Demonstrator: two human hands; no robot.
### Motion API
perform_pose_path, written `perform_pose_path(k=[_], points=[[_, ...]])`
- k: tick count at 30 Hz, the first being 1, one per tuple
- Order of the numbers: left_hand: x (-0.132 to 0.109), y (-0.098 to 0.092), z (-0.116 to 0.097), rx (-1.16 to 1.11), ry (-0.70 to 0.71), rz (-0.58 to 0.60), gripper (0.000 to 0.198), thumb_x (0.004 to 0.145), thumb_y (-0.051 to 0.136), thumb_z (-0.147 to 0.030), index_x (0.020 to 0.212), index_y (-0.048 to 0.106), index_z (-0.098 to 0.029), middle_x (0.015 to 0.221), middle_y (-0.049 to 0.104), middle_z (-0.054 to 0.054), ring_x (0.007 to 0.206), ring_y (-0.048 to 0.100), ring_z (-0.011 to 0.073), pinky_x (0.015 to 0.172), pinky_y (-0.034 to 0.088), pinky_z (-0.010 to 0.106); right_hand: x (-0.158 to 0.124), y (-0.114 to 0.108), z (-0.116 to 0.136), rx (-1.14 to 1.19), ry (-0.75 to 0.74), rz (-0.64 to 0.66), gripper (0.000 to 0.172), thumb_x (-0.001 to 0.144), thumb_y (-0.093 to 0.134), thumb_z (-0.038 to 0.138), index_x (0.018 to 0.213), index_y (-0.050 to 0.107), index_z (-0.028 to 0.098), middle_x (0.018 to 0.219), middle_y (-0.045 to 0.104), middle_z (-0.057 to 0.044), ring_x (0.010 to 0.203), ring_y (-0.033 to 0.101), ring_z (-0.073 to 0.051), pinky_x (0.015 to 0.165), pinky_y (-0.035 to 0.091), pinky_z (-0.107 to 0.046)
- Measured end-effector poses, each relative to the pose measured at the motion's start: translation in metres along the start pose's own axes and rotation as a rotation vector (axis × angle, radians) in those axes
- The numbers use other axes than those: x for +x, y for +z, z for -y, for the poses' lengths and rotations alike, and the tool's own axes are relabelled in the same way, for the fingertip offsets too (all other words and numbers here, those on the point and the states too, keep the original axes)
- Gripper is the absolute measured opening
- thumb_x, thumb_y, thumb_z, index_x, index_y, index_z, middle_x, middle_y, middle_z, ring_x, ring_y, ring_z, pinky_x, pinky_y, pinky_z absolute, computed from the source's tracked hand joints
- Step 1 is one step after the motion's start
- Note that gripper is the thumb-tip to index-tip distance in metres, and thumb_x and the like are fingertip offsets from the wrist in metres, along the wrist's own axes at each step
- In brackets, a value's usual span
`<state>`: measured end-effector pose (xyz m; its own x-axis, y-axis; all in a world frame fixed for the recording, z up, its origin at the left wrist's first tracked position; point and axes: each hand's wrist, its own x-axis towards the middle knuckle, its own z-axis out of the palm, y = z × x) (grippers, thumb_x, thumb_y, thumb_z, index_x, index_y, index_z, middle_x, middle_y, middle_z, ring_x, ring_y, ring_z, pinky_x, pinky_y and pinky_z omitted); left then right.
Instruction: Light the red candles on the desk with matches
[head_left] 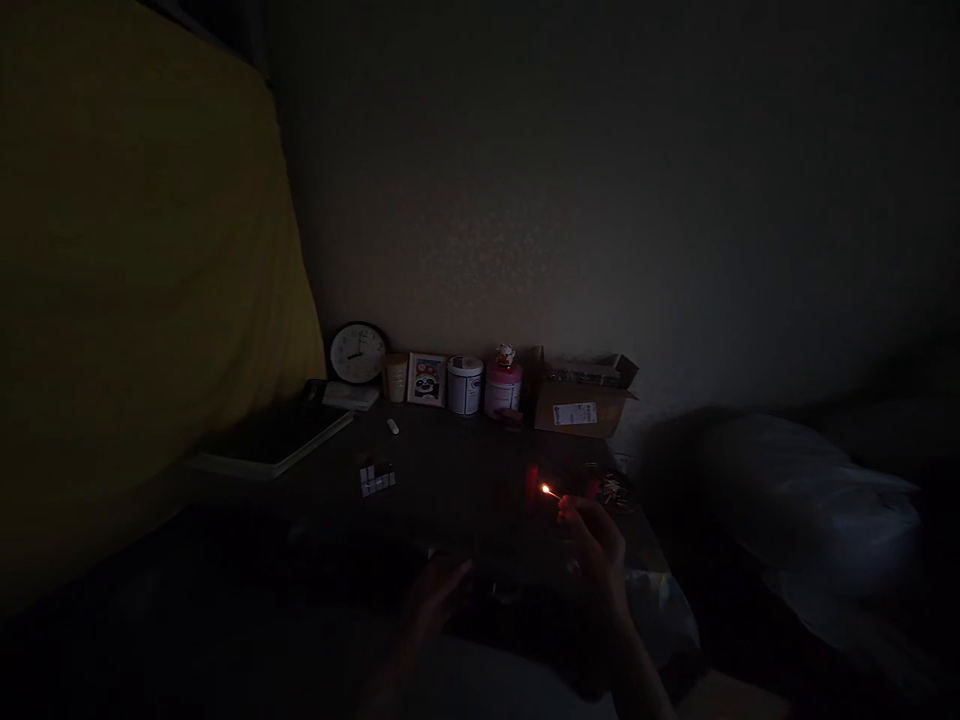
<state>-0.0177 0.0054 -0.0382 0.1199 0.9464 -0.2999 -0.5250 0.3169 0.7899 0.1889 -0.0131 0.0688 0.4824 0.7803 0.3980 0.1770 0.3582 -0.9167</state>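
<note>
In the dim light, my right hand (596, 540) pinches a thin burning match (553, 494) over the right part of the dark table. Its small flame glows at the tip, pointing left. Just beside the flame stands a dim red upright shape (532, 482), perhaps a candle; they look close, but I cannot tell whether they touch. My left hand (439, 590) is lower and further left, near the table's front edge. Its fingers look loosely apart with nothing visible in them, though darkness hides part of it. Behind my right hand lies a pile of small pale sticks (613, 490).
Along the wall stand a round clock (358, 353), a panda picture frame (426, 380), a white tin (465, 386), a pink tin (502, 390) with a figurine, and an open cardboard box (581, 410). Pale blocks (377, 481) lie mid-left. A yellow curtain (150, 250) hangs left.
</note>
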Motion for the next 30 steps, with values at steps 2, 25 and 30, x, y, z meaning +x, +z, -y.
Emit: perform_pose_path(k=[2, 25, 30], points=[[-0.002, 0.001, -0.001, -0.018, 0.000, 0.017, 0.035, 0.054, 0.082, -0.029, 0.085, 0.068, -0.020, 0.087, 0.073, 0.005, 0.079, 0.068, 0.0190, 0.065, 0.051, 0.025, 0.004, 0.001, -0.001, -0.016, -0.001, 0.003, 0.024, 0.069, 0.066, 0.040, 0.077, 0.067, 0.017, 0.071, 0.066, -0.004, 0.068, 0.059, -0.019, 0.058, 0.047, -0.027], [0.016, -0.012, 0.008, 0.001, -0.039, 0.024, 0.034, 0.055, 0.082, -0.032, 0.083, 0.068, -0.019, 0.075, 0.073, 0.005, 0.074, 0.069, 0.0216, 0.066, 0.052, 0.029, 0.028, 0.011, -0.001, -0.007, 0.004, -0.012, 0.026, 0.071, 0.064, 0.041, 0.078, 0.068, 0.016, 0.073, 0.066, -0.003, 0.069, 0.059, -0.017, 0.060, 0.045, -0.027], [0.013, -0.008, 0.005, -0.039, -0.055, 0.021, 0.029, 0.055, 0.082, -0.028, 0.079, 0.067, -0.020, 0.077, 0.074, 0.004, 0.074, 0.069, 0.0206, 0.064, 0.052, 0.027, 0.032, 0.014, 0.001, -0.024, -0.036, -0.051, 0.026, 0.068, 0.066, 0.041, 0.074, 0.068, 0.016, 0.073, 0.067, -0.004, 0.074, 0.060, -0.020, 0.065, 0.047, -0.029]])
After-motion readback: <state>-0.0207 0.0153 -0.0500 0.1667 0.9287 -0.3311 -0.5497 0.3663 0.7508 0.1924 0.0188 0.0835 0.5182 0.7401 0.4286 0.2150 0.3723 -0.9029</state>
